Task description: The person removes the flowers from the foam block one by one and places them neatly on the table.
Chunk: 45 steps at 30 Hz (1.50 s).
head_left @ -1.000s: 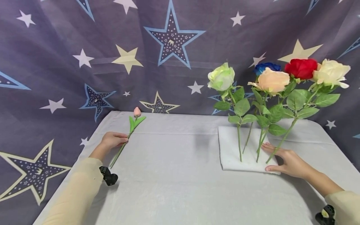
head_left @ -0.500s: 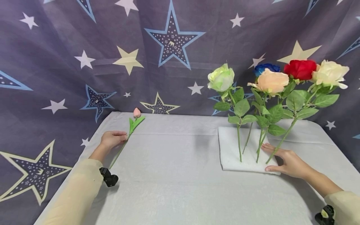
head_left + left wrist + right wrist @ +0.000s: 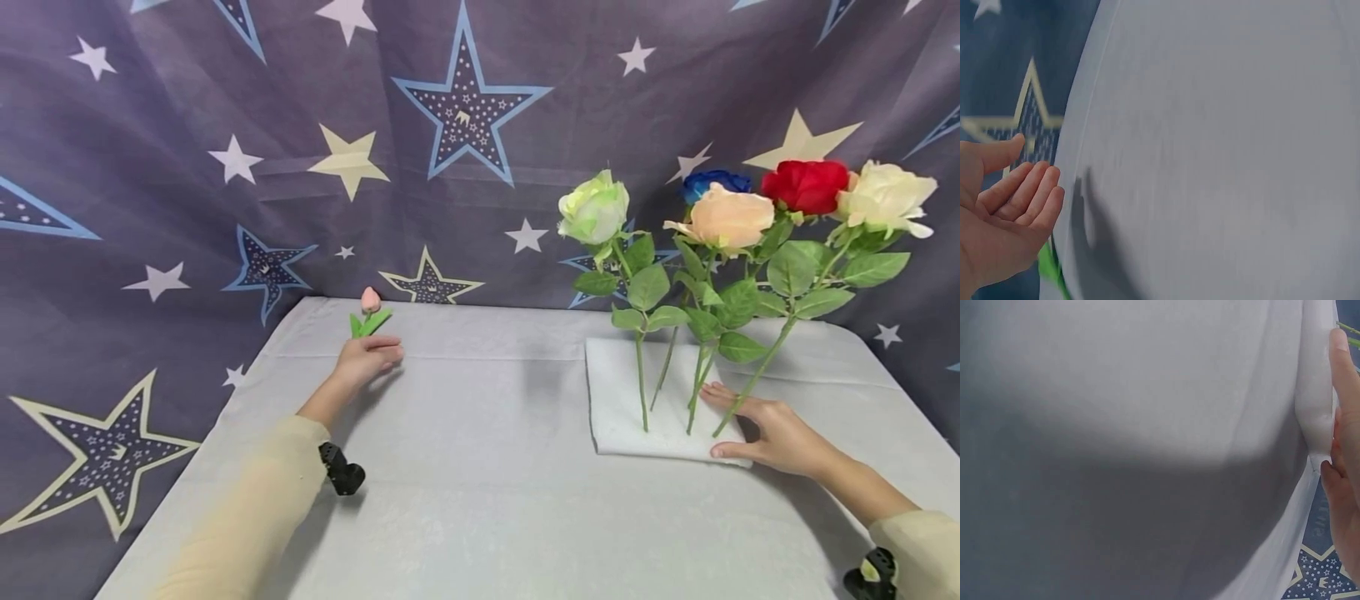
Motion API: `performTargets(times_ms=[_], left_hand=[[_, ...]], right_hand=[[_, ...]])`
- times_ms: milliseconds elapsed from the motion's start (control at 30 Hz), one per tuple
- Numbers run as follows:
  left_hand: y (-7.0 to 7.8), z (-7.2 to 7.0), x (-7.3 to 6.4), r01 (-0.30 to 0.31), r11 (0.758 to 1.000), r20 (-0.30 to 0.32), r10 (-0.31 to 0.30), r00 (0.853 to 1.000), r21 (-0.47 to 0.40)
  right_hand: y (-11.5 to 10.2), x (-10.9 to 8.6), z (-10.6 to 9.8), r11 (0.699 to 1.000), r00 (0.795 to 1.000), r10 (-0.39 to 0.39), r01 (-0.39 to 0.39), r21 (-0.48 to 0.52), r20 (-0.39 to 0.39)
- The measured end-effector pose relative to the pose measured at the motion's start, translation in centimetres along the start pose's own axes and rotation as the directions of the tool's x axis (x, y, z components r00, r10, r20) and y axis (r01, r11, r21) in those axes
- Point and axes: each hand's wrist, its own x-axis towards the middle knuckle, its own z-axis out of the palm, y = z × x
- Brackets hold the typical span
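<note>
My left hand point(image 3: 365, 361) hovers over the table, its fingers loosely bent and holding nothing, as the left wrist view also shows of the hand point(image 3: 1016, 212). Just behind it lies a pink artificial tulip point(image 3: 371, 300) with green leaves; the hand and forearm hide its stem. On the right, my right hand point(image 3: 772, 429) rests with spread fingers on the right edge of a white folded pad point(image 3: 611, 400). Artificial roses stand up from this pad: a pale green one point(image 3: 594, 208), a blue one, a peach one point(image 3: 727, 218), a red one point(image 3: 805, 186) and a cream one point(image 3: 887, 197).
A white cloth point(image 3: 480, 433) covers the table. Behind it hangs a dark curtain point(image 3: 300, 108) with a star pattern. The rose heads and leaves spread above the pad, leaning over toward the right. A small black camera point(image 3: 341, 469) is strapped at the left wrist.
My left hand has let go of the tulip stem and moved to the right, now in front of the flower. The tulip stays where it lay. My right hand keeps its place.
</note>
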Motion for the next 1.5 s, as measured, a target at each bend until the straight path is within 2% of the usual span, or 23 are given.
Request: performTargets(times_ms=[167, 267, 367, 467, 600, 767, 933, 1067, 1133, 1267, 1333, 1400, 1500], left_hand=[[2.4, 3.9, -0.2, -0.073, 0.997, 0.074, 0.074, 0.994, -0.017], [3.8, 6.3, -0.5, -0.096, 0.993, 0.111, 0.104, 0.988, -0.074], [5.1, 8.7, -0.8, -0.127, 0.982, 0.151, 0.148, 0.977, -0.141], [6.2, 11.1, -1.3, -0.166, 0.972, 0.195, 0.197, 0.961, -0.166], [7.7, 14.1, -2.0, -0.212, 0.962, 0.283, 0.255, 0.924, -0.175], [9.5, 17.2, -2.8, -0.247, 0.948, 0.399, 0.309, 0.864, -0.200], [10.9, 19.8, -3.6, -0.268, 0.926, 0.497, 0.370, 0.785, -0.267], [12.1, 21.1, -4.4, -0.275, 0.905, 0.564, 0.418, 0.712, -0.323], [12.5, 21.7, -4.8, -0.271, 0.897, 0.582, 0.435, 0.687, -0.351], [13.0, 22.9, -5.4, -0.263, 0.889, 0.593, 0.448, 0.669, -0.375], [13.0, 23.4, -5.7, -0.252, 0.888, 0.596, 0.448, 0.667, -0.385], [13.0, 23.8, -5.8, -0.240, 0.885, 0.603, 0.451, 0.659, -0.400], [12.7, 24.3, -5.9, -0.223, 0.878, 0.600, 0.456, 0.657, -0.423]], right_hand=[[0.0, 0.1, -0.1, 1.000, 1.000, -0.006, 0.006, -0.001, -0.002], [0.1, 0.1, -0.1, 1.000, 1.000, -0.007, 0.007, -0.002, 0.000], [0.1, 0.2, -0.1, 1.000, 1.000, -0.005, 0.005, -0.002, 0.005], [0.1, 0.1, -0.1, 1.000, 1.000, -0.004, 0.004, 0.001, 0.012], [0.1, 0.1, 0.0, 1.000, 1.000, -0.001, 0.001, 0.008, 0.017], [0.2, 0.0, 0.0, 1.000, 1.000, -0.001, 0.001, 0.017, 0.007], [0.2, 0.0, 0.0, 1.000, 1.000, -0.009, 0.009, 0.021, 0.000], [0.2, 0.1, 0.0, 1.000, 1.000, -0.010, 0.011, 0.022, -0.004], [0.2, 0.1, 0.0, 1.000, 1.000, -0.010, 0.010, 0.017, -0.005], [0.2, 0.0, 0.1, 1.000, 1.000, -0.007, 0.007, 0.011, -0.003], [0.2, 0.1, 0.0, 1.000, 1.000, -0.006, 0.006, 0.012, -0.002], [0.1, 0.1, 0.0, 1.000, 1.000, -0.003, 0.003, 0.014, -0.001], [0.1, 0.1, 0.0, 1.000, 1.000, -0.001, 0.001, 0.010, -0.003]])
